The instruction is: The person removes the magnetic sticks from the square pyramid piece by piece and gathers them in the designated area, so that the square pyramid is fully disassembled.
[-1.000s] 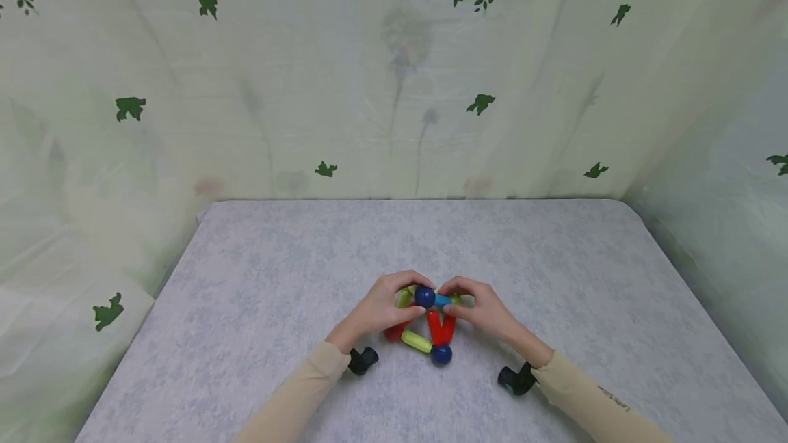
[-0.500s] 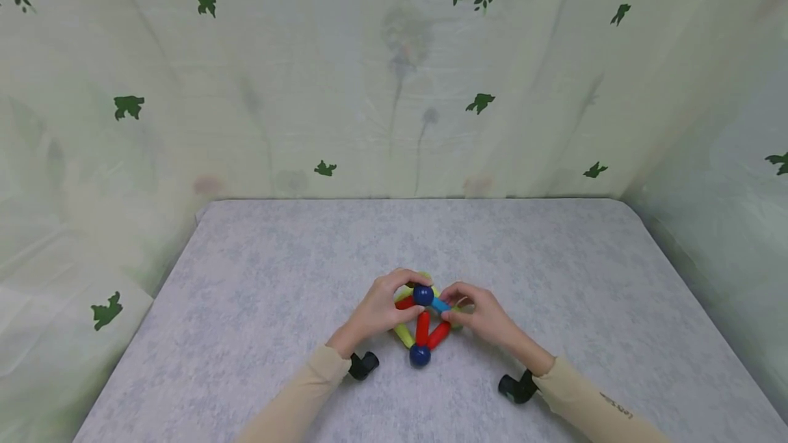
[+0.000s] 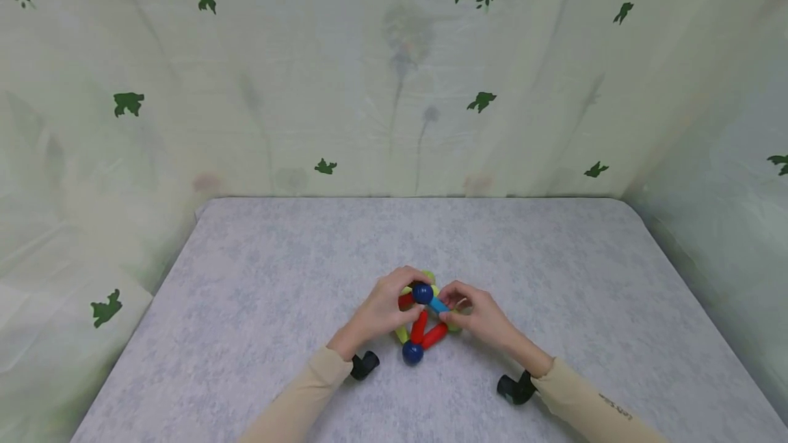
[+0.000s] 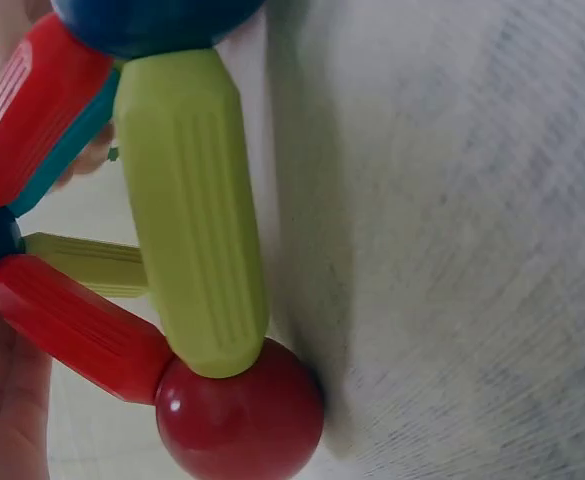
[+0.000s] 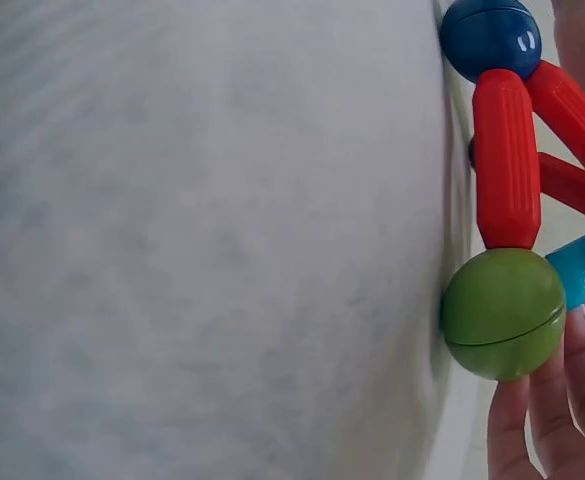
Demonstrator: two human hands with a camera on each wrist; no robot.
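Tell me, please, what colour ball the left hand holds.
The ball is dark blue, clearest in the head view.

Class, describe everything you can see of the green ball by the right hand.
The green ball is round and smooth, apparently plastic, with a dark seam line across it. It forms one corner of a joined frame and seems to rest on the pale cloth. A red rod and a light-blue rod meet it. The right hand is close by; whether it touches the ball is unclear.

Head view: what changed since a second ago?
The near navy ball moved left; the light-blue rod now slants further down to the right. No grip visibly changed: left hand still on the top navy ball, right hand on the light-blue rod.
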